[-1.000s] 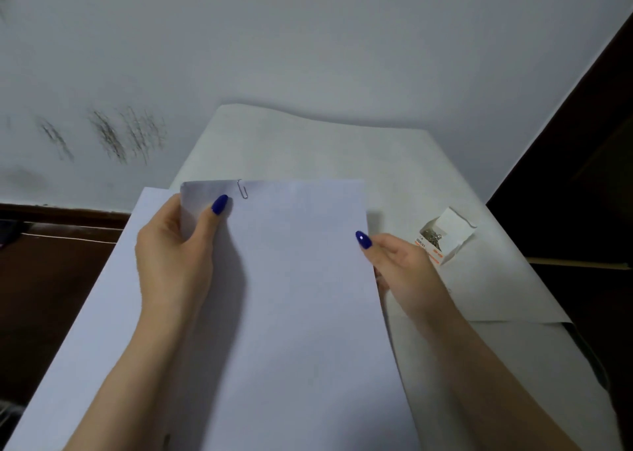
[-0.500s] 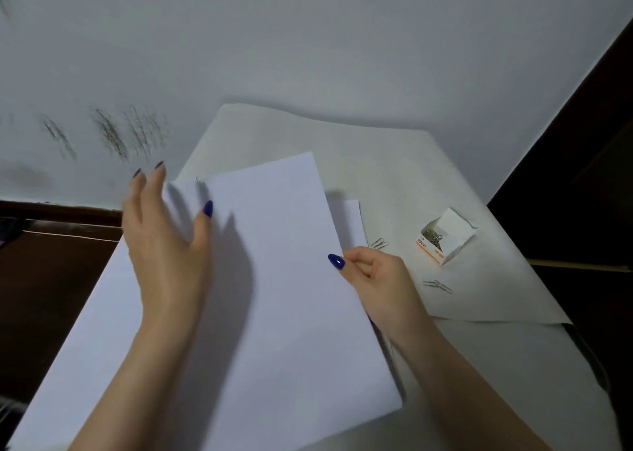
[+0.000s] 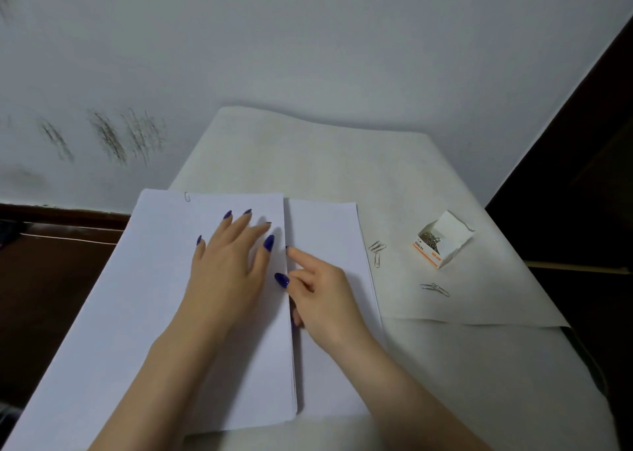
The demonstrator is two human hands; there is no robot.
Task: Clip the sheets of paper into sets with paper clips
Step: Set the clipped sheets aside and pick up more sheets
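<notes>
- Backdrop: a pale grey wall (image 3: 308,56) is seen across the upper frame, marked with dark scuffs (image 3: 109,139) at the upper left; a dark brown area is seen at the far right.
- Worktop (image 3: 479,382): covered with off-white paper sheeting (image 3: 308,156), its near edge lying loose at the lower right of the frame.
- Clipped set of sheets (image 3: 164,279): laid flat at centre left, on a wider spread of white paper; a paper clip (image 3: 187,196) is fixed to its top edge.
- Second stack of sheets (image 3: 325,231): laid just right of the clipped set, its left edge overlapped by that set.
- Left hand (image 3: 227,272): laid palm-down on the clipped set, fingers (image 3: 239,224) straight and spread; nothing is gripped. Nails are painted dark blue.
- Right hand (image 3: 322,300): rested on the second stack at the seam between the two piles; the index finger is extended and the others are loosely curled. Whether the edge of a sheet is pinched cannot be told.
- Loose paper clips (image 3: 376,252): found just right of the second stack, with another pair (image 3: 435,289) lower right of them.
- Clip box (image 3: 440,240): small, white with an orange band, opened, placed at centre right, clips visible inside.
</notes>
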